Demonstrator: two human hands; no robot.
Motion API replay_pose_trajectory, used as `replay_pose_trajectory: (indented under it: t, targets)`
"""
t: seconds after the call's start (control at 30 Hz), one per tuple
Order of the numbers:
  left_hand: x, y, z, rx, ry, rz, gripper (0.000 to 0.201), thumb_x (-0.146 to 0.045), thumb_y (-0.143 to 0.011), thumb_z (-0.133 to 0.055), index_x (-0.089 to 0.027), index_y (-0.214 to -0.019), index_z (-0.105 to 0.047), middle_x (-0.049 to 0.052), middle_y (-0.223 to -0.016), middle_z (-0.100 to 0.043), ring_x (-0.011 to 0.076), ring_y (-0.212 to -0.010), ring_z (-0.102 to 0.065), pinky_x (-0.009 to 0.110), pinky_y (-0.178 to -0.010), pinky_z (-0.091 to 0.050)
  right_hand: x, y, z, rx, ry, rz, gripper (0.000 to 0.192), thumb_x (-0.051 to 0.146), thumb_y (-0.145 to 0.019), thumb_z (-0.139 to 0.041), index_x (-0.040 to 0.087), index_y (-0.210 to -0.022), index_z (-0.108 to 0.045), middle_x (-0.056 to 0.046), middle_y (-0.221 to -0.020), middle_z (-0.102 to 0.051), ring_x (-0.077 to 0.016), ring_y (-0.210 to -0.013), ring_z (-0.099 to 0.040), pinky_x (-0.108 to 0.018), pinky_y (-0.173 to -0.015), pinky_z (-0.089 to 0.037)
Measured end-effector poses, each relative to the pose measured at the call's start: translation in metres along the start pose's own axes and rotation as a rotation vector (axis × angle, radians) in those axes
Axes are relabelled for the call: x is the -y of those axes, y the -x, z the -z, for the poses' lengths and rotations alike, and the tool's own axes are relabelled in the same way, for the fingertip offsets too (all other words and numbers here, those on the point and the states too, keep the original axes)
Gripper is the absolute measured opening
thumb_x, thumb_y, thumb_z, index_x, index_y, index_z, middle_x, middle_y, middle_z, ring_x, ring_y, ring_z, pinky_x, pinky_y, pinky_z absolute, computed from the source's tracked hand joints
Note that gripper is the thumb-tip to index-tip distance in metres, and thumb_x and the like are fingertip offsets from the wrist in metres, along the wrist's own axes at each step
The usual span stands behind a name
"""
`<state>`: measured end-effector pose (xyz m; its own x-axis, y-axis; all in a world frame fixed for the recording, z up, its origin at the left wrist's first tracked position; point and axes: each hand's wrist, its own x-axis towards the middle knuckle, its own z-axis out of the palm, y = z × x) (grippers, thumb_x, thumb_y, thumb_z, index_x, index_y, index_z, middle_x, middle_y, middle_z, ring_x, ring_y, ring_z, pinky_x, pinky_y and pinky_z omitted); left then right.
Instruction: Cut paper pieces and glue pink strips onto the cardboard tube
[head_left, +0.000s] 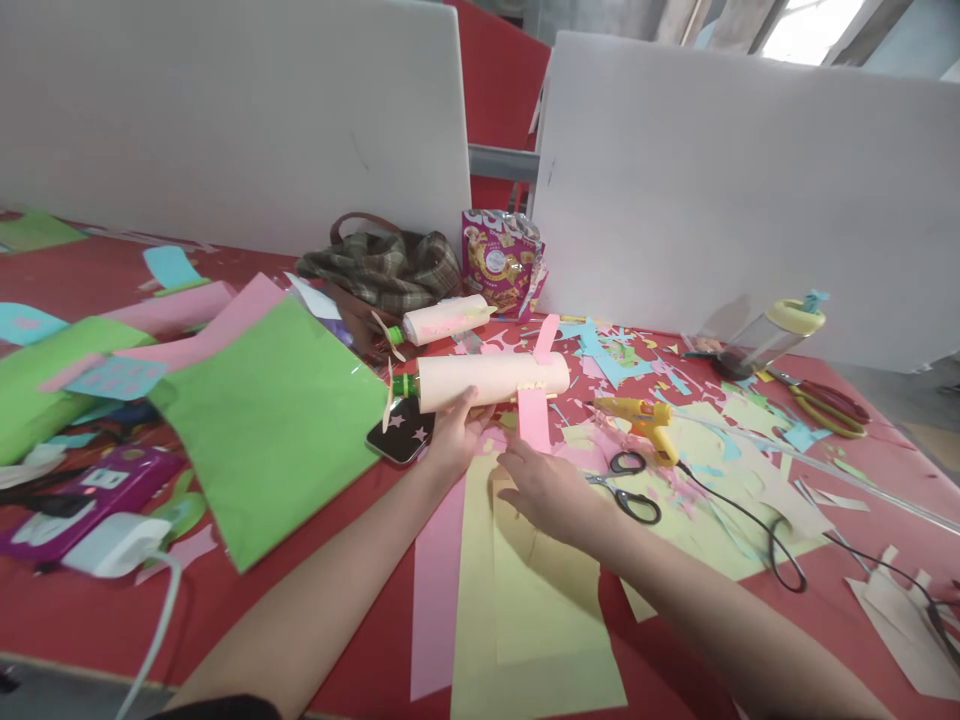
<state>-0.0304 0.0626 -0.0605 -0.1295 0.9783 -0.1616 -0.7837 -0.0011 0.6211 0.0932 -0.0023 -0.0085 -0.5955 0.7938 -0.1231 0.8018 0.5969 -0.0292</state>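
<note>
Bare forearms, dark sleeve edge, bare hands

Left arm: bare, it runs from my lower-left edge up toward 1 o'clock.
Left hand: fingers curled upward at 12 o'clock, thumb raised beside them.
Right arm: bare, it enters at the lower right and stretches toward 10 o'clock.
Right hand: palm down, flat, fingers loosely spread toward 10 o'clock, just beside my left hand.

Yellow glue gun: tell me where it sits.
In the head view, the yellow plastic glue gun lies on the red table, right of the right hand, just above the black-handled scissors.
</note>
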Motion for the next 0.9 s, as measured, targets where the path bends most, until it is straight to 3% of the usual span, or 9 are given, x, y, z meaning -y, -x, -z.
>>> replay_pose_trajectory:
  t: [0.17,0.4,0.6,0.7,0.9]
  targets:
    - [-0.001,-0.002,0.001,-0.027,0.017,0.022,0.032,-0.016,-0.062,-0.063,-0.022,-0.091,-0.051,0.002,-0.104,-0.056,0.0198,-0.101,-0.05,0.036,-0.085,-0.042,0.003,-0.01,-0.013,0.026,0.041,-0.002,0.033,0.04,-0.075,-0.049,0.011,-0.089,-0.055,-0.015,-0.098,-0.051,-0.0181,-0.059,-0.059,-0.027,-0.045,-0.043]
    - [0.001,-0.002,-0.001,-0.038,0.013,0.026,0.024,-0.015,-0.063,-0.062,-0.02,-0.085,-0.052,0.002,-0.099,-0.058,0.0193,-0.103,-0.049,0.037,-0.088,-0.04,0.001,0.0,-0.01,0.062,-0.002,0.024,0.029,0.038,-0.077,-0.047,0.013,-0.088,-0.056,-0.012,-0.091,-0.051,-0.0185,-0.061,-0.058,-0.028,-0.048,-0.044]
    - [0.002,-0.002,0.0,-0.013,0.002,-0.004,0.027,-0.017,-0.063,-0.062,-0.022,-0.087,-0.052,0.002,-0.103,-0.057,0.0206,-0.106,-0.047,0.037,-0.089,-0.039,-0.004,-0.019,-0.017,-0.031,-0.066,-0.046,0.022,0.015,-0.081,-0.037,0.016,-0.081,-0.058,-0.008,-0.087,-0.051,-0.0172,-0.076,-0.054,-0.027,-0.061,-0.043]
    - [0.002,-0.003,0.0,0.006,-0.009,-0.001,0.03,-0.02,-0.063,-0.063,-0.022,-0.09,-0.051,0.004,-0.105,-0.056,0.0215,-0.106,-0.047,0.037,-0.087,-0.04,-0.006,-0.029,-0.025,-0.076,-0.105,-0.089,0.02,0.017,-0.08,-0.04,0.015,-0.08,-0.059,-0.009,-0.087,-0.051,-0.0194,-0.084,-0.05,-0.029,-0.069,-0.041]
    - [0.003,-0.004,0.001,-0.02,-0.025,0.007,0.029,-0.021,-0.062,-0.063,-0.021,-0.088,-0.052,0.004,-0.105,-0.056,0.0212,-0.105,-0.048,0.036,-0.086,-0.041,-0.009,-0.035,-0.033,-0.107,-0.194,-0.124,0.015,0.015,-0.075,-0.046,0.015,-0.08,-0.06,-0.007,-0.084,-0.052,-0.0177,-0.081,-0.049,-0.027,-0.069,-0.04]
